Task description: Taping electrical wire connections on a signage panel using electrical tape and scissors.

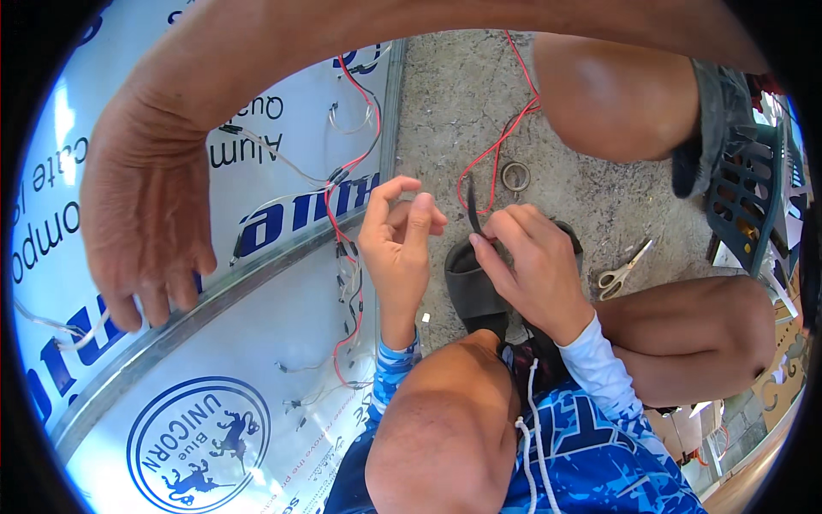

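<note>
My right hand [538, 272] pinches one end of a thin black strip [473, 207], perhaps tape, between thumb and fingers; its other end points up and away. To its left, my left hand [396, 244] is raised with fingers loosely curled and apart, and nothing shows in it. Red and black wire [494, 152] loops over the concrete behind the strip. A small tape-like ring [516, 176] lies beside that loop. My left hand is close to the edge of a white printed panel [300, 201] with wires and small connectors strung along it.
Another person's arm arches across the top, its hand [154, 223] over the panel's metal frame [231, 295]. That person's bent knee [612, 98] is at the upper right. Scissors [623, 272] lie right of my right hand. A dark plastic slotted item [745, 197] stands far right.
</note>
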Demonstrator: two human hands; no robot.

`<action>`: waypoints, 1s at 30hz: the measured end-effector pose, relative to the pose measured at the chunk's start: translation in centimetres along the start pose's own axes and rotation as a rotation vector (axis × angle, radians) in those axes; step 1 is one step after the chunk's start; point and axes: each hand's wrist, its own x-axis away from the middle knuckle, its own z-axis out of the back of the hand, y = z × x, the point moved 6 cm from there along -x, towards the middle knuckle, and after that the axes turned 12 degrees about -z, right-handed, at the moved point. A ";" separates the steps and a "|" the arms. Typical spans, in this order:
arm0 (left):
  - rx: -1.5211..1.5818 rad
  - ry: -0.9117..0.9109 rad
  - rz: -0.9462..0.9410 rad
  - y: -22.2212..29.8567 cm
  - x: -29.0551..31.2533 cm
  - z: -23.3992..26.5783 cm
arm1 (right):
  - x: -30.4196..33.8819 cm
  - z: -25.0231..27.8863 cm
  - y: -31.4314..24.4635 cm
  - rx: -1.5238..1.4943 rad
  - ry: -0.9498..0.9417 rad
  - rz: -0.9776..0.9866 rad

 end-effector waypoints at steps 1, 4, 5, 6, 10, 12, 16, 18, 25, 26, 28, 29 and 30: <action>0.053 -0.037 0.058 -0.3 0.2 -0.3 | 0.1 -0.1 0.3 0.031 0.012 -0.019; -0.192 -0.272 0.086 0.2 0.9 -0.9 | 0.1 -0.7 0.2 0.031 0.057 0.021; -0.162 -0.319 0.070 0.5 1.0 -1.4 | 0.2 -0.8 -0.1 0.038 0.072 0.032; -0.164 -0.322 0.067 0.7 1.0 -1.5 | 0.3 -0.9 -0.3 0.046 0.087 0.043; -0.073 -0.286 0.204 0.2 1.0 -1.6 | 0.5 -1.4 -0.1 0.050 0.092 0.076; -0.003 -0.244 0.263 0.1 0.9 -1.2 | 0.6 -1.4 -0.6 0.054 0.088 0.085; -0.054 -0.293 0.312 -0.5 0.8 -1.4 | 1.1 -0.8 -0.5 0.100 0.189 0.106; -0.057 -0.297 0.319 -0.8 0.9 -1.5 | 1.3 -0.7 -0.1 0.134 0.209 0.090; -0.083 -0.340 0.325 -1.5 -0.1 -3.2 | 1.4 0.7 0.6 0.198 0.305 0.086; -0.152 -0.399 0.308 -1.6 -0.2 -3.8 | 1.4 0.6 0.5 0.235 0.290 0.088; -0.163 -0.444 0.306 -2.3 0.0 -4.3 | 1.7 0.5 0.3 0.273 0.259 0.111; -0.131 -0.472 0.333 -2.8 0.1 -4.6 | 1.7 0.5 0.2 0.314 0.223 0.137; -0.099 -0.501 0.360 -3.3 0.3 -4.9 | 1.5 0.9 0.2 0.320 0.231 0.137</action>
